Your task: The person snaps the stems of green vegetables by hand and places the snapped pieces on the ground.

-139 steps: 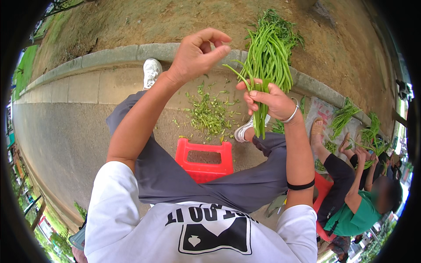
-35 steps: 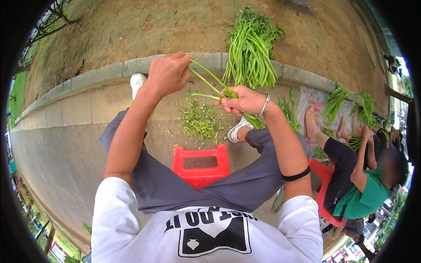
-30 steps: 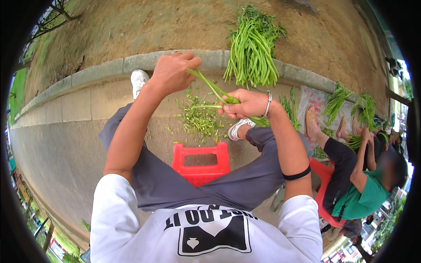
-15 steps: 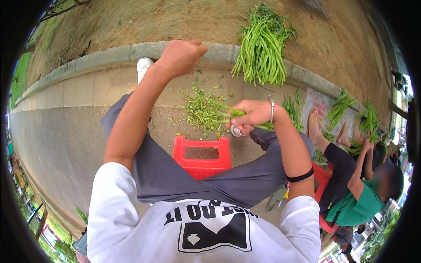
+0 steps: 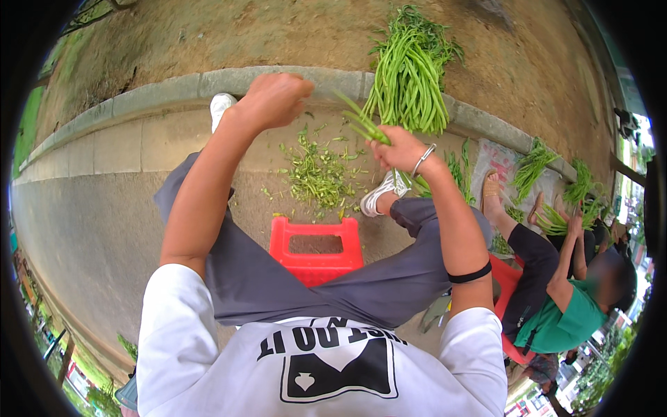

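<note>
And here the two hands are apart, up in front of the body. The right hand (image 5: 403,149) is clamped around a small bunch of green stalks (image 5: 372,131), their slim ends fanning out toward the left hand (image 5: 276,101) and more green poking out beneath the right wrist. A silvery bracelet (image 5: 424,160) circles that wrist. Over on the other side, the left hand is blurred, fingers curled in, touching none of the visible stalks; whether it pinches anything, I cannot tell.

Just beyond the right hand lies the big heap of green stalks (image 5: 410,87), leafy tops pointing away, cut across by the stone curb (image 5: 174,88) line that runs on behind the left hand. Between the hands and nearer the body, a scatter of green trimmings (image 5: 316,177) covers the paving. Nearer still, between the knees, there's a red plastic stool (image 5: 316,261).

Off to the right of the right hand, a pale sheet (image 5: 497,160) spreads on the ground with more greens (image 5: 533,165), and beyond it sits another person (image 5: 566,323) in a green top.
</note>
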Demonstrator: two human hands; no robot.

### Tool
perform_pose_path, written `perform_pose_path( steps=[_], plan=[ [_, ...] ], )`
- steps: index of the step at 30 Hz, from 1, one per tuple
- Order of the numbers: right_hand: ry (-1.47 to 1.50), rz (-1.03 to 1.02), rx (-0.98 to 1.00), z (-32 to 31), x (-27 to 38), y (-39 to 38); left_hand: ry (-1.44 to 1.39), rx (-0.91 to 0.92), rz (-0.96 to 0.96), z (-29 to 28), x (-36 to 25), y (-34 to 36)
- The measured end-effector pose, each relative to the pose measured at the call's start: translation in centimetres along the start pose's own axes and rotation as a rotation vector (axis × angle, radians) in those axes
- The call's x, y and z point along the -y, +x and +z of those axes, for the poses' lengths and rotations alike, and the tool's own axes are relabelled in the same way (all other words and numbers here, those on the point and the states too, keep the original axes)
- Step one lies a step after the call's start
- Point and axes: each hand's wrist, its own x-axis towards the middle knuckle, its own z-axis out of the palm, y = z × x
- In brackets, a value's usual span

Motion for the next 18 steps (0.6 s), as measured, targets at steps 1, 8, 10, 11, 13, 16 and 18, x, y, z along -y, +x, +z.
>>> perform_pose_path(
  steps=[1,8,10,11,13,16,18],
  plan=[
    [0.045,-0.009,-0.054,-0.3,0.3,0.2,0.0,0.012,-0.009,0.1,0.2,-0.1],
    [0.255,-0.022,-0.512,-6.4,0.6,2.9,0.04,0.137,-0.085,0.2,0.3,0.3],
    [0.168,-0.094,-0.69,-8.8,0.4,6.1,0.034,0.139,-0.081,0.5,0.3,0.0],
    [0.163,-0.086,-0.746,-9.9,0.1,7.6,0.033,0.13,-0.079,0.7,0.4,-0.2],
    [0.161,-0.072,-0.861,-11.3,-1.8,11.2,0.035,0.161,-0.086,0.4,0.1,-0.5],
    [0.014,0.039,-0.959,-13.0,-7.6,16.6,0.038,0.201,-0.102,0.1,-0.6,-0.2],
    [-0.129,0.084,-1.055,-13.7,-12.8,19.7,0.007,0.162,-0.059,-0.1,-1.0,0.1]
  ],
)
